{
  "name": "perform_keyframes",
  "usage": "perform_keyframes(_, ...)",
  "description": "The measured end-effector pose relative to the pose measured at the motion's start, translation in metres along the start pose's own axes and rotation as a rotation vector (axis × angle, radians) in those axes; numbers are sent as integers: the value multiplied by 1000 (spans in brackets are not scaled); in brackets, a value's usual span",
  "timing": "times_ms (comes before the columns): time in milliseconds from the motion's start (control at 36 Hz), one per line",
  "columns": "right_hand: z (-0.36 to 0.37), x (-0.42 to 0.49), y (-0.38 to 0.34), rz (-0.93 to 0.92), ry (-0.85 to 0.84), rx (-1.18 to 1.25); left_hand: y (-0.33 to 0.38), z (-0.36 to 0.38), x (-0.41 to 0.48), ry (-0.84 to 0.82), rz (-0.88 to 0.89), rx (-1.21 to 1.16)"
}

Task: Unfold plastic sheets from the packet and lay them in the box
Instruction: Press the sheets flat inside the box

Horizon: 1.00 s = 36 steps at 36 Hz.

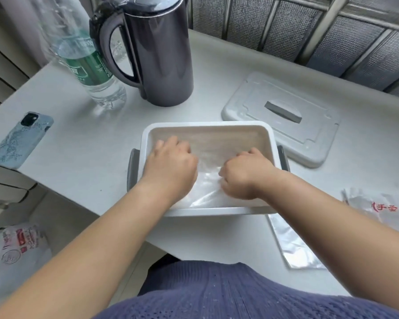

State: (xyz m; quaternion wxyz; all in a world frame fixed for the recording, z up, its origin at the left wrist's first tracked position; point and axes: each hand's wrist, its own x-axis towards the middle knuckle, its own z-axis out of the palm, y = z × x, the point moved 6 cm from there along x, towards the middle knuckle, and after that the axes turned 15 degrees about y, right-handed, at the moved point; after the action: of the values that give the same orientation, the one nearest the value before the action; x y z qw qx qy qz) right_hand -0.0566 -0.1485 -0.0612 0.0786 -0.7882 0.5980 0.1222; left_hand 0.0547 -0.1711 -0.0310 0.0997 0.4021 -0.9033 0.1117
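- The fingertips of both hands are tucked under and out of sight. I cannot tell whether they pinch the plastic or only press on it.
- Left hand [171, 164]: fingers bent, knuckles up, inside the left half of the box [207, 125].
- Right hand [244, 173]: fingers curled in like a loose fist, thumb pointing left, inside the right half.
- Plastic sheet [207, 185]: clear and hard to see against the pale box floor. It shows only as glossy creases between and under my hands, in the near half. I cannot trace its edges.
- The box is white with a grey handle at each end, and it sits on the table [78, 157]. My forearms hide part of its near wall.
- Packet [382, 206]: red print, on the table to the right, well apart from my right hand and partly cut off by the frame edge.
- Folded sheet [293, 245]: flat on the table by the box's near right corner, with my right forearm hiding one side of it.
- Lid [281, 118]: just beside the box's far right corner.
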Motion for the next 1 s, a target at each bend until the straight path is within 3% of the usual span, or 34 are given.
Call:
perform_keyframes(28,-8,3,0,2,105,25,5,-2,2,74,30,-140)
perform_keyframes(56,-14,5,-1,5,192,49,11,1,2,1,60,-238)
perform_keyframes(111,-11,10,-1,20,223,99,18,25,-7,-308,76,-277)
perform_keyframes(167,10,13,-1,51,83,176,14,46,-19,-548,115,-133)
perform_keyframes(250,37,8,-1,85,-118,199,3,62,-28,-645,120,-8)
perform_keyframes(361,28,5,0,94,-86,190,6,53,-15,-555,163,-1)
perform_keyframes(472,-5,-7,14,150,150,315,1,22,-2,-449,-25,-135)
perform_keyframes(583,-46,-50,37,224,825,597,24,-33,12,118,-159,-274)
perform_keyframes(639,-44,-74,56,330,997,706,51,-51,15,364,-143,-399)
perform_keyframes(750,9,-120,103,600,777,655,128,-65,11,575,29,-508)
perform_keyframes(833,55,-150,127,641,504,538,182,-49,-3,566,215,-602)
perform_keyframes(917,89,-168,135,593,288,510,225,0,-24,225,350,-649)
perform_keyframes(1000,117,-185,125,507,76,514,246,49,-48,-135,375,-467)
